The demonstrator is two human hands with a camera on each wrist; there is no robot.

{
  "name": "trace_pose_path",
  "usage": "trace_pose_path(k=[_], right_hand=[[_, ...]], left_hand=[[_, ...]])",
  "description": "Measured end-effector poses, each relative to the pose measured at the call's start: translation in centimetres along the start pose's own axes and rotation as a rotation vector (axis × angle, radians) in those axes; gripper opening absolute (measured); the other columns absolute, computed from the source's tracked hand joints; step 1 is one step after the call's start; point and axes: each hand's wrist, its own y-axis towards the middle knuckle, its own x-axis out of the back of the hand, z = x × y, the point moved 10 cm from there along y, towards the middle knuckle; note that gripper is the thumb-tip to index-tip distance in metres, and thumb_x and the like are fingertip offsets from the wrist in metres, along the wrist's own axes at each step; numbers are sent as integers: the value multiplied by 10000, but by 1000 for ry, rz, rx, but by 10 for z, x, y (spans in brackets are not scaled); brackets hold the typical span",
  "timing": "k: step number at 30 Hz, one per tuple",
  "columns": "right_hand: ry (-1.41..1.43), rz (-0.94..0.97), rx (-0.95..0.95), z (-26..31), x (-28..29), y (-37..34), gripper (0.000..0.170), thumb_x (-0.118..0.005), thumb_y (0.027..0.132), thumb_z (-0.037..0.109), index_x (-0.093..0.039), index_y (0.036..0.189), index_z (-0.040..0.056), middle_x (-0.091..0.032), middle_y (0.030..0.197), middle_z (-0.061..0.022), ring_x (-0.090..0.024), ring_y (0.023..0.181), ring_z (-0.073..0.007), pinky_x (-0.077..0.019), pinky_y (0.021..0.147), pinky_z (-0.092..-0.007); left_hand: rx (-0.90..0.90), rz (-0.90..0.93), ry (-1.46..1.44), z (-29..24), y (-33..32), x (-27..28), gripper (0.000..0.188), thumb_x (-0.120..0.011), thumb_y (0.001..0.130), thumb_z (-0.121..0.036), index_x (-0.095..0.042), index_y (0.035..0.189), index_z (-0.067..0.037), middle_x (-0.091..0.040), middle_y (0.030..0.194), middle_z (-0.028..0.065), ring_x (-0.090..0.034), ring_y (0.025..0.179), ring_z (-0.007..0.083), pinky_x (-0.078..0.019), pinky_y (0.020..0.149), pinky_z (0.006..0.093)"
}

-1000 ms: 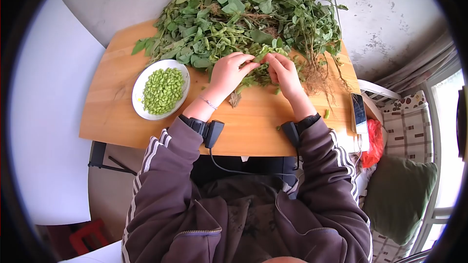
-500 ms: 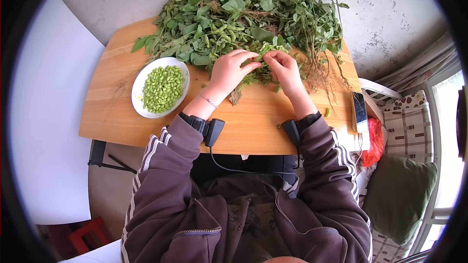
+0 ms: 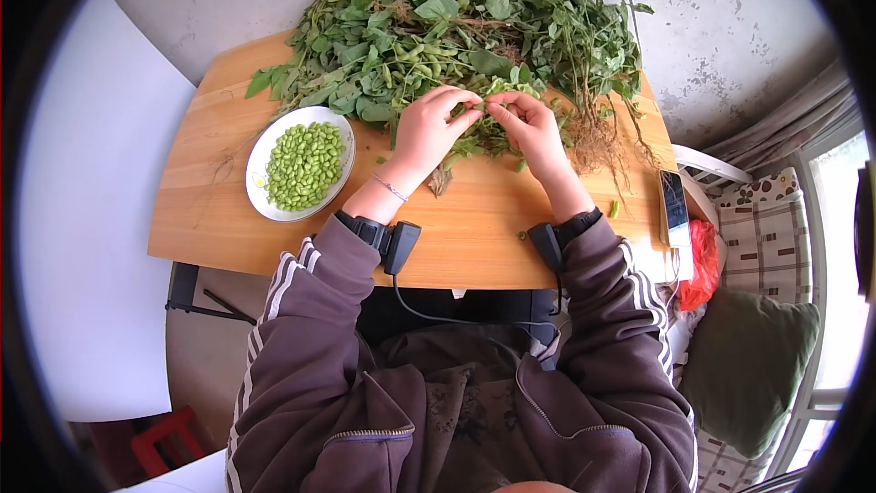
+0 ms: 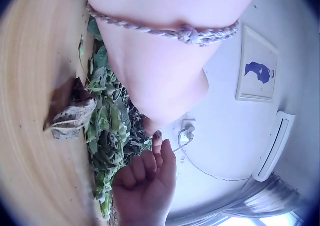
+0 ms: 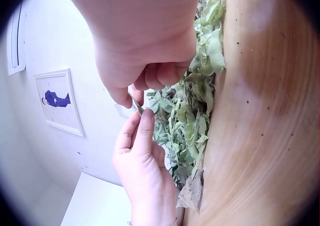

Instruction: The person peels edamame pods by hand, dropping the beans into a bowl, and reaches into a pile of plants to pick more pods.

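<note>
The bench (image 3: 456, 242) holds leafy stalks (image 3: 365, 50) beyond my left fingers (image 3: 467, 119) and right fingers (image 3: 502, 116), both pinching one pod (image 5: 136, 104), presumably for steadiness.

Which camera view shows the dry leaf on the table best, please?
The left wrist view, where the dry leaf is largest and its curl shows against the table. The head view shows it small; the right wrist view shows it beside green leaves.
</note>
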Motion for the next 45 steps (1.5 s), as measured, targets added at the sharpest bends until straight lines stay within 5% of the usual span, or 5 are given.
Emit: trace_pose_path(k=[13,19,28,37,45], right_hand=[[-88,-52,60,-1,7,1,173,-735,912,175,-707,992,24,-372,636,119,-318,580,-9,-264,516,-204],[-238,-58,139,11,4,-2,169,-750,888,185,-716,980,47,-363,619,98,-309,568,-24,-261,509,-223],[-360,-106,198,15,7,-4,137,-744,852,147,-711,947,54,-385,588,68,-337,541,-34,-301,492,-234],[-588,-122,308,24,-2,-8,140,-749,811,168,-700,904,75,-478,539,-13,-419,471,-105,-372,474,-283],[-646,-117,392,32,-7,-12,143,-753,802,176,-688,895,89,-567,606,-43,-490,501,-133,-433,502,-290]], left_hand=[[295,32,-601,38,-2,-21,239,-766,878,-179,-722,1077,-54,-708,950,-15,-429,561,8,-357,497,200],[409,55,-612,39,-5,-18,228,-712,928,-205,-712,1089,-43,-662,899,-42,-372,554,-1,-273,485,182],[504,199,-689,53,-12,-41,250,-665,964,-211,-665,1147,-41,-719,924,34,-366,534,-3,-274,461,179],[353,166,-488,43,-7,-34,254,-693,932,-161,-672,1150,-31,-705,931,30,-620,869,86,-492,793,253],[526,269,-765,47,-15,-45,241,-657,943,-111,-635,1156,-2,-658,909,11,-527,718,39,-420,624,203]])
